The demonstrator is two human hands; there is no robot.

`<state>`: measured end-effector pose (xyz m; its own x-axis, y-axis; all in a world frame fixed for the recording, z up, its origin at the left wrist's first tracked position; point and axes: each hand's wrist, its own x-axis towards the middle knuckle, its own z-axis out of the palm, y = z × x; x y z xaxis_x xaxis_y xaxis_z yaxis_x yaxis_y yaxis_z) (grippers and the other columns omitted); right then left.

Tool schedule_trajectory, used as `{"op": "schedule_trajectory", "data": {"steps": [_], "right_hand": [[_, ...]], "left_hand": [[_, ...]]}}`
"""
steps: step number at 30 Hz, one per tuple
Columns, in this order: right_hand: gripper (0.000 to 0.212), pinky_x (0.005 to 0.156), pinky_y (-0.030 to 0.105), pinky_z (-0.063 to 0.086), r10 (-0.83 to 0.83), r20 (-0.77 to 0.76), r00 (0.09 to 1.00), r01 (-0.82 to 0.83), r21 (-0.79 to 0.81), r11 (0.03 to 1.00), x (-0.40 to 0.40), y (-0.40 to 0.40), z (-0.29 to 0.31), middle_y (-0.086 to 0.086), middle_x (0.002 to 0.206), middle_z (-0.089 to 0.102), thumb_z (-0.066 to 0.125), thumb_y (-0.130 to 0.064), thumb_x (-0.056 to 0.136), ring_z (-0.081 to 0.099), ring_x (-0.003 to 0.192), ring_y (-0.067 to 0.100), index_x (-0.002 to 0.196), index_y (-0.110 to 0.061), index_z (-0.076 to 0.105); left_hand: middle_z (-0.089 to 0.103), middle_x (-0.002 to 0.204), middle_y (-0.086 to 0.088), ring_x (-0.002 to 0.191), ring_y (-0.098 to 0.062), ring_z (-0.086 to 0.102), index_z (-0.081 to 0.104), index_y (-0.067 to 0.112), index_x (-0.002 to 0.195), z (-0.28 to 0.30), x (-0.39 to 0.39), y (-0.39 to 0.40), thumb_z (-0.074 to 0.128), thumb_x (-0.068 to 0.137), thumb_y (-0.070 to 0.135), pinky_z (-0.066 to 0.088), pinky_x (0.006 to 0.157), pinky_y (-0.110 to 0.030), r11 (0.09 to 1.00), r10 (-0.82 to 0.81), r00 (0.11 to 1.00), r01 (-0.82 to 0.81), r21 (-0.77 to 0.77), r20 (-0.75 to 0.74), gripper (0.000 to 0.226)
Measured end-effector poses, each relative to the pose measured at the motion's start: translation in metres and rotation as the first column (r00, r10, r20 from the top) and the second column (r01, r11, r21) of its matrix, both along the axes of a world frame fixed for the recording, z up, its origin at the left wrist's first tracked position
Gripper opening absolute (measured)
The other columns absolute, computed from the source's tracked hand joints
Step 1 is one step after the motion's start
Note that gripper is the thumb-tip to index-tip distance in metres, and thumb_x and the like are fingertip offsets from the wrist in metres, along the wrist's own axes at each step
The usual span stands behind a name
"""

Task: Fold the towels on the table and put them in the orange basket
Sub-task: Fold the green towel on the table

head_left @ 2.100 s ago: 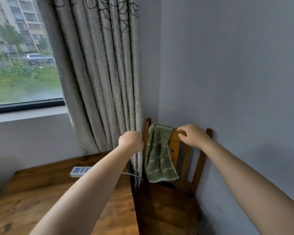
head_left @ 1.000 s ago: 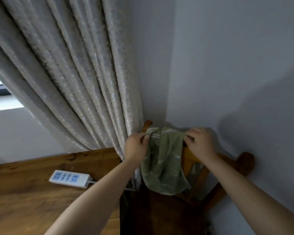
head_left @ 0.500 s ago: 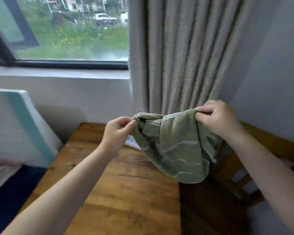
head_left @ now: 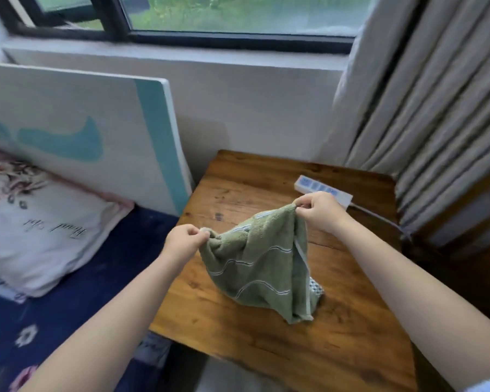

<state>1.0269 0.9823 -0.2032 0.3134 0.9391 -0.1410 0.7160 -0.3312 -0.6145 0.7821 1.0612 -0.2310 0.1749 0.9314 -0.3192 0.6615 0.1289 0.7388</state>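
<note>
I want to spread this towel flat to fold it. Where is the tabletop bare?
Most of the wooden table is bare: the near half below the hanging green towel, and the left strip toward the bed. The far right corner is crowded by the power strip and its cord by the curtain.

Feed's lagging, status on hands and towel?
Left hand and right hand pinch green towel corners above wooden table. Power strip behind. Basket unseen.

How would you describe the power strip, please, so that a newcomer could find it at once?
Start at the wooden table beneath the window. At its far right corner, by the grey curtain, lies the power strip, just beyond the right hand. It is the only white, hard thing there, with blue sockets.
</note>
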Motion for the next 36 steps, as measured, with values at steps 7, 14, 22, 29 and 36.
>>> {"op": "schedule_trajectory", "data": {"steps": [7,14,22,29,36], "right_hand": [[0.030,0.093,0.032,0.040,0.014,0.228,0.974,-0.020,0.024,0.999,-0.006,0.062,-0.003,0.010,0.112,0.068,0.045,-0.009,0.089,0.057,0.111,0.027,0.108,-0.011,0.068],[0.032,0.073,0.041,0.054,0.435,0.366,0.823,-0.512,0.143,0.847,-0.026,0.129,-0.030,0.007,0.093,0.074,0.045,-0.006,0.075,0.068,0.090,0.029,0.090,-0.017,0.072],[0.031,0.096,0.040,0.044,0.420,0.085,0.904,-0.373,-0.328,0.868,-0.035,0.103,-0.155,0.013,0.121,0.062,0.044,-0.010,0.092,0.053,0.115,0.027,0.120,-0.006,0.056],[0.044,0.102,0.040,0.027,0.394,0.254,0.883,-0.264,-0.426,0.865,-0.053,0.129,-0.191,0.004,0.133,0.051,0.053,-0.026,0.090,0.040,0.126,0.023,0.132,-0.019,0.045],[0.015,0.070,0.031,0.026,0.287,0.605,0.743,-0.466,0.158,0.871,-0.079,0.070,-0.196,-0.001,0.047,0.049,0.054,-0.001,0.053,0.048,0.051,0.020,0.048,-0.015,0.055]], "left_hand": [[0.046,0.066,0.001,0.065,-0.015,0.042,0.047,0.012,0.064,-0.010,-0.025,0.038,0.054,0.090,0.017,0.030,0.051,-0.024,0.984,0.164,0.986,-0.161,0.076,-0.035,0.028],[0.032,0.052,0.002,0.051,-0.015,0.031,0.032,0.015,0.052,-0.023,-0.014,0.082,0.049,0.090,0.017,0.019,0.045,-0.027,0.995,0.077,0.951,-0.054,0.086,-0.298,0.042],[0.023,0.051,-0.002,0.046,-0.018,0.020,0.026,0.013,0.047,-0.116,-0.047,0.072,0.046,0.094,0.020,0.013,0.045,-0.027,0.933,0.076,0.862,-0.239,-0.270,-0.500,0.051],[0.038,0.059,0.000,0.053,-0.015,0.033,0.038,0.016,0.060,-0.159,-0.055,0.073,0.043,0.095,0.019,0.021,0.047,-0.029,0.939,0.128,0.873,-0.260,-0.226,-0.471,0.036],[0.055,0.087,-0.005,0.080,-0.025,0.049,0.058,0.009,0.091,-0.166,-0.057,0.065,0.044,0.096,0.021,0.032,0.064,-0.029,0.958,0.260,0.923,-0.283,-0.041,-0.284,0.019]]}}
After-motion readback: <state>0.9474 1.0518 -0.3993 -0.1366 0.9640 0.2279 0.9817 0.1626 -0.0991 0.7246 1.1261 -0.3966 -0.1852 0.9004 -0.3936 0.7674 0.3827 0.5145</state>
